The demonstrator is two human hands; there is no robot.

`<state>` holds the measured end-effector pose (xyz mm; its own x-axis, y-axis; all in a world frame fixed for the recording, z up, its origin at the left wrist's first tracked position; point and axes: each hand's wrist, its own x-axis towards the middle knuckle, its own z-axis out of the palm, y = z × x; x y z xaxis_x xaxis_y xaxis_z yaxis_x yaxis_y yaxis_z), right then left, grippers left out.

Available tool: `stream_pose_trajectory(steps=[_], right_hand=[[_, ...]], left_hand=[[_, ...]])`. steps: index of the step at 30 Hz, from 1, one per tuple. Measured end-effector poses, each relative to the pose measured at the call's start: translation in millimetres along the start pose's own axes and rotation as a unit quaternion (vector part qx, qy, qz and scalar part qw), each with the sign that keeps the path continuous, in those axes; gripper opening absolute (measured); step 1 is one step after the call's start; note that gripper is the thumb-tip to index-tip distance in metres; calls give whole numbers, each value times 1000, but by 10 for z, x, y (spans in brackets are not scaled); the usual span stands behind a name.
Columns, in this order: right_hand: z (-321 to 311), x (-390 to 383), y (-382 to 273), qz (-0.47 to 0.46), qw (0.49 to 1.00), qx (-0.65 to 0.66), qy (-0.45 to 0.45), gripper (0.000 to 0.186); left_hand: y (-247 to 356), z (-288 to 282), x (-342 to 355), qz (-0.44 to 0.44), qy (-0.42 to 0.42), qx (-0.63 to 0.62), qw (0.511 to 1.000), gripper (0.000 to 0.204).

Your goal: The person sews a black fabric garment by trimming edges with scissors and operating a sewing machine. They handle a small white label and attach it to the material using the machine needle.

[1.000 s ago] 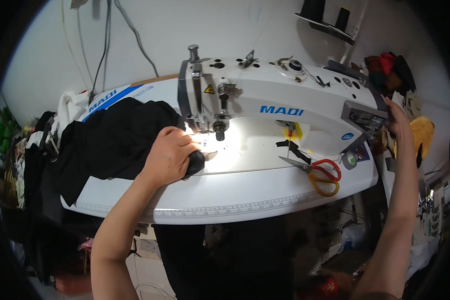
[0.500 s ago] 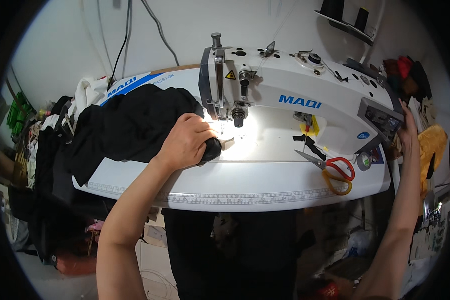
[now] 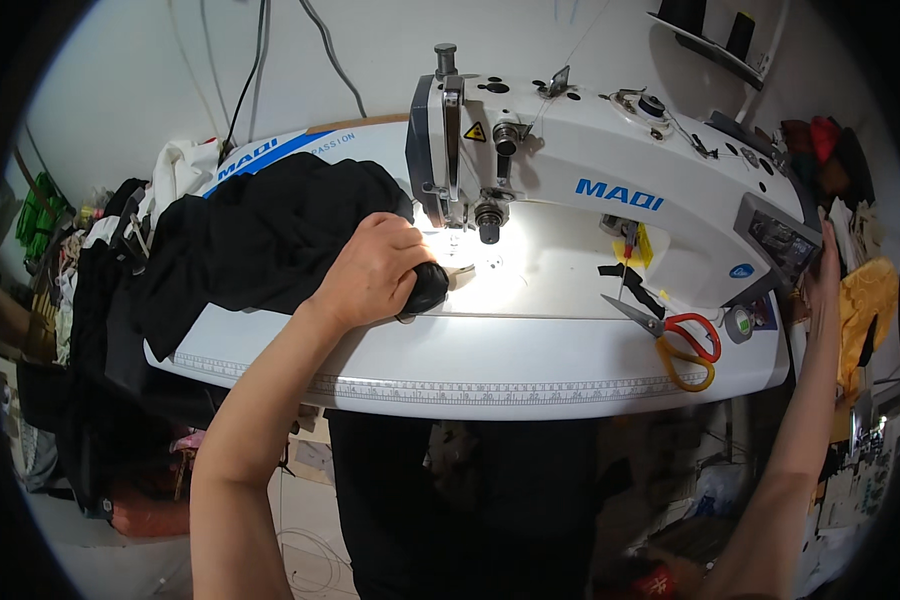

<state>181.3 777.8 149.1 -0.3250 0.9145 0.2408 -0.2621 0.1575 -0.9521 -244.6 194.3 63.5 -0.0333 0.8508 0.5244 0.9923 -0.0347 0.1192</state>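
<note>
A heap of black fabric (image 3: 280, 220) lies on the left of the white sewing machine table. My left hand (image 3: 372, 268) is closed at its right edge, beside the lit needle area. Under the thumb a rounded, shiny black lump (image 3: 428, 288) bulges out, with a small pale tip beside it. Whether the lump is part of the fabric cannot be made out. At the far right, my right hand (image 3: 826, 262) rests against the end of the white sewing machine (image 3: 560, 165), beside its control panel (image 3: 778, 245). Its fingers look stretched out, though the machine partly hides them.
Scissors (image 3: 685, 350) with red and orange handles lie on the right of the table, near a small round grey item (image 3: 738, 322) and a black fabric strip (image 3: 635, 287). A ruler strip (image 3: 470, 389) runs along the front edge. Piled cloths (image 3: 865, 320) stand at the right.
The whole view has shifted slightly, so the machine sits a little further right and tilts more. Both hands keep nearly the same places on the fabric and at the machine's end.
</note>
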Motion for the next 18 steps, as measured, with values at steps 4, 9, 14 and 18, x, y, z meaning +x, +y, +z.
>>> stream_pose_trajectory(steps=[4, 9, 14, 18], right_hand=[[284, 228, -478, 151, 969, -185, -63, 61], [545, 354, -642, 201, 924, -323, -39, 45], [536, 327, -555, 223, 921, -311, -71, 51], [193, 385, -514, 165, 956, -225, -93, 60]], left_hand=[[-47, -26, -11, 8, -4, 7, 1000, 26], [-212, -147, -3, 34, -50, 67, 996, 29], [-249, -256, 28, 41, -86, 87, 992, 21], [116, -235, 211, 2, -121, 76, 990, 23]])
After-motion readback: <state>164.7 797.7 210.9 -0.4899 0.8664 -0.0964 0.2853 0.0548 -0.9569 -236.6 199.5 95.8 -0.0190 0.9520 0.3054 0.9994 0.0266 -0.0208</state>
